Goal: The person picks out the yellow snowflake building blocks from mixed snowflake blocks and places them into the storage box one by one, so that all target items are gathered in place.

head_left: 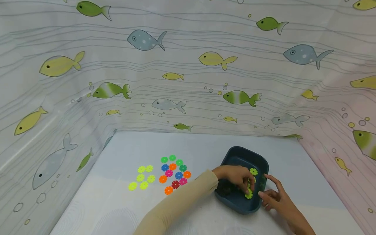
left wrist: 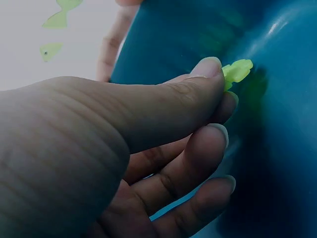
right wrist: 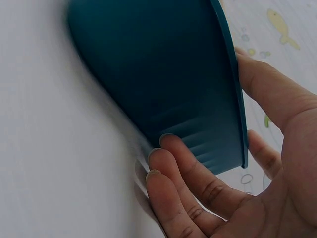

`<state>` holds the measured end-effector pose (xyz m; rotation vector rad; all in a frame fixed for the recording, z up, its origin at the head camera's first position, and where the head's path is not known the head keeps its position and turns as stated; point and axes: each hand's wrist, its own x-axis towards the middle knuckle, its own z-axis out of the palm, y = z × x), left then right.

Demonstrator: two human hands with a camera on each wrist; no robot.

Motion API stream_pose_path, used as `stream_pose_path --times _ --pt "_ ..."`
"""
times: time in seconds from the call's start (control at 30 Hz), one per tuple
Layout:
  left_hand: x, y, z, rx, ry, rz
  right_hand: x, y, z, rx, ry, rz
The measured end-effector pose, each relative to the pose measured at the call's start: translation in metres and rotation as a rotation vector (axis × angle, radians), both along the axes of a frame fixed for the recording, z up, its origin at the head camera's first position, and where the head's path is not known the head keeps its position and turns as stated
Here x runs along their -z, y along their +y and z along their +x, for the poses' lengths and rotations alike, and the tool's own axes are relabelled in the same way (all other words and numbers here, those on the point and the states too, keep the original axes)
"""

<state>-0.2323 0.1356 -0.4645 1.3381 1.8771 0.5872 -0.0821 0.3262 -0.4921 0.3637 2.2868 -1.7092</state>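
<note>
A dark blue plastic basin (head_left: pixel 241 209) stands tilted at the right of the table. Inside it my left hand (head_left: pixel 238 176), with a beige sleeve behind it, pinches a yellow-green notched plastic disc (left wrist: pixel 238 72) between thumb and index finger; the other fingers curl loosely below. More yellow-green discs (head_left: pixel 253 171) lie in the basin, partly hidden by that hand. My right hand (head_left: pixel 277 197) grips the basin at its right side. In the right wrist view, its thumb is at the rim and several fingertips (right wrist: pixel 171 141) press on the ribbed outer wall.
Left of the basin, several yellow-green discs (head_left: pixel 140 178) form a loose group on the white table (head_left: pixel 117 209). Beside them lies a mixed group of green, blue, orange, pink and red discs (head_left: pixel 172 166). Fish-printed sheeting (head_left: pixel 188 91) encloses the table's back and sides.
</note>
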Motion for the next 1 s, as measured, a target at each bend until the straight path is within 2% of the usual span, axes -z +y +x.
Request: stream_pose_path --times 0.23,0.67,0.83,1.0 --pt "0.0015 0.0019 0.0013 0.005 0.030 -0.027 0.0009 0.0014 -0.0006 -0.024 0.025 0.003" --pt "0.0067 0.0042 0.0032 0.008 0.073 -0.059 0.0022 0.0007 -0.0019 0.009 -0.004 0.011" --pt "0.0066 0.0031 0.0011 0.009 0.087 -0.036 0.0021 0.0000 -0.0016 0.014 -0.014 0.017" --pt "0.0014 -0.0011 -0.0022 -0.022 0.111 -0.002 0.0026 0.0001 -0.0011 0.003 0.003 0.018"
